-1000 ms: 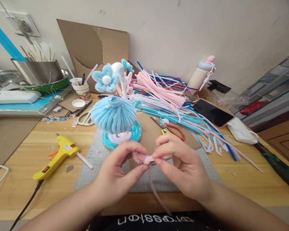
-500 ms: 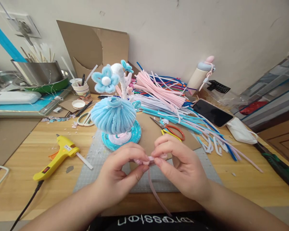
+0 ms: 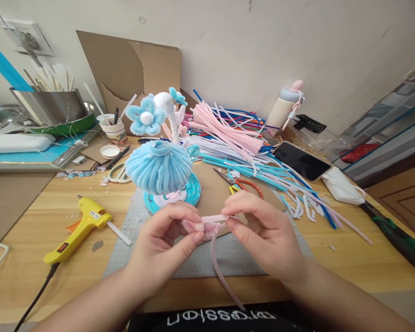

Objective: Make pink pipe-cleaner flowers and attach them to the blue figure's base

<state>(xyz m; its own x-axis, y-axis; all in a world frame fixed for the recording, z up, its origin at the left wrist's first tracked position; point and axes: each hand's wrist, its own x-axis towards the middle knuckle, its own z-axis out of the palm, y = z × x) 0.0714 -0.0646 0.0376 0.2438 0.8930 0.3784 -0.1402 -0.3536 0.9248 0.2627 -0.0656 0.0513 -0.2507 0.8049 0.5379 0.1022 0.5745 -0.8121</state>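
Between my hands is a pink pipe cleaner (image 3: 218, 265), bent into small loops at its upper part, with a long tail curving down toward my lap. My left hand (image 3: 169, 244) pinches the looped part (image 3: 209, 229) between thumb and fingers. A straight pink strand (image 3: 214, 218) runs across to my right hand (image 3: 262, 235), whose thumb and index finger are closed on its end. Just behind my hands stands a blue pipe-cleaner lamp (image 3: 159, 169) with a fluted shade, a round blue base (image 3: 194, 190) and a blue flower (image 3: 147, 118) on top.
A yellow glue gun (image 3: 76, 229) lies on the left, near white-handled scissors (image 3: 120, 173). Orange-handled pliers or scissors (image 3: 250, 186) lie beyond my right hand. Bundles of pipe cleaners (image 3: 231, 129), a phone (image 3: 301, 160) and a bottle (image 3: 282, 108) are farther back. A grey cutting mat (image 3: 124, 258) lies underneath.
My right hand has drawn slightly away from my left, and a straight pink strand now spans the gap. The looped part shows more openly. The whole view has shifted slightly.
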